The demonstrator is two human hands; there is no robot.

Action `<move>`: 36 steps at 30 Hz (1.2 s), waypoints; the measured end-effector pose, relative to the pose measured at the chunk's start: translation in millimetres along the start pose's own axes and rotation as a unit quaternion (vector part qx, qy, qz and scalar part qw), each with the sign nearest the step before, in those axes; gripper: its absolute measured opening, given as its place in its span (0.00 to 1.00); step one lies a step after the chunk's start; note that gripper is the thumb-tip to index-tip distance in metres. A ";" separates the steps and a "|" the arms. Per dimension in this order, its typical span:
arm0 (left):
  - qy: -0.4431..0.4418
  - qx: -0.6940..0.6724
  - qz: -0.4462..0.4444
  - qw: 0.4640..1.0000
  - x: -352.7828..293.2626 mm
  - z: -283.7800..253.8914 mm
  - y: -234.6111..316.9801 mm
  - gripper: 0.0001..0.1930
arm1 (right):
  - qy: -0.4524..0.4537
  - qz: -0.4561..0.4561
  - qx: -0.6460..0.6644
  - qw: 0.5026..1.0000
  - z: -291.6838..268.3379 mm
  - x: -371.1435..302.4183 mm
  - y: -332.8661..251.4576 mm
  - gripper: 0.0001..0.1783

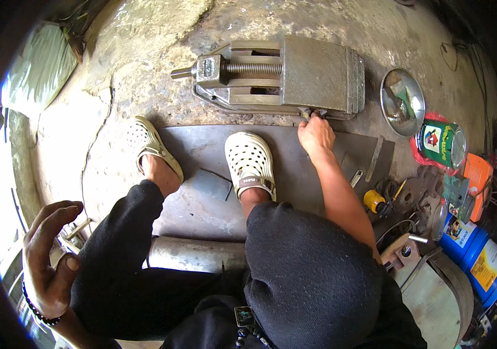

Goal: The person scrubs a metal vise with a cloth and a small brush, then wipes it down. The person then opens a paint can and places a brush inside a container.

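Note:
A big grey machine vise [324, 72] lies flat on the floor in front of me, its threaded screw [254, 68] running to the left. My right hand [316, 135] reaches to the near side of the vise body. Its fingers are closed there, against the lower edge; a small dark thing shows at the fingertips, but I cannot make out its kind. My left hand [49, 256] is raised beside my left knee, away from the vise. Its fingers are curved and apart, with nothing in them.
Beneath my light clogs [249, 160] lies a metal sheet [196, 215], with a wrench [356, 178] on it. Right of the vise are a metal bowl [402, 102], a green can [442, 141], a yellow tool [374, 200] and a blue bucket [476, 253]. A metal cylinder [193, 254] lies near me.

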State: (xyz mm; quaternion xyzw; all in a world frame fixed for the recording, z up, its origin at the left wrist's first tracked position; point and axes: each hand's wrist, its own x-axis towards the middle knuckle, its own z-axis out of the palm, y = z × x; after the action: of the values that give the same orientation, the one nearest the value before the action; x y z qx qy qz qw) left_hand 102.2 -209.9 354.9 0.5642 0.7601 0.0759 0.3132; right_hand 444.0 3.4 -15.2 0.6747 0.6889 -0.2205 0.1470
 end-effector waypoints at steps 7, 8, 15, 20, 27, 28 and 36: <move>0.007 -0.006 0.015 1.000 -2.8 -4.2 3.5 0.32 | -0.017 -0.134 -0.081 0.987 0.1 -9.7 24.1 0.35; 0.010 -0.004 0.015 1.000 -3.7 -5.0 3.1 0.31 | -0.018 -0.153 -0.109 0.982 -1.3 -9.8 30.1 0.36; 0.027 0.012 -0.011 1.000 -7.3 -8.0 -5.7 0.30 | -0.026 -0.226 -0.135 0.964 -3.0 -8.8 53.4 0.33; -0.003 -0.008 -0.004 1.000 -6.2 -4.6 -3.7 0.33 | 0.017 -0.195 -0.122 0.973 1.4 -12.2 39.9 0.32; -0.011 0.003 -0.004 1.000 0.1 -3.6 0.5 0.34 | -0.001 -0.198 -0.145 0.969 -11.5 -5.8 38.9 0.33; -0.011 0.011 -0.006 1.000 0.5 -4.1 -0.2 0.35 | 0.003 -0.207 -0.127 0.970 -13.1 -4.6 40.2 0.33; 0.016 0.009 -0.032 0.999 -3.0 -4.5 -7.2 0.34 | 0.015 -0.078 -0.043 0.996 -12.3 -6.2 36.1 0.31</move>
State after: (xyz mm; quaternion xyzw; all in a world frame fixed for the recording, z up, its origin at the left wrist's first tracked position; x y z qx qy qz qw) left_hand 94.3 -214.1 356.3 0.5410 0.7836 0.0682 0.2978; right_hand 481.4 4.0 -5.4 0.6152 0.7504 -0.1914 0.1473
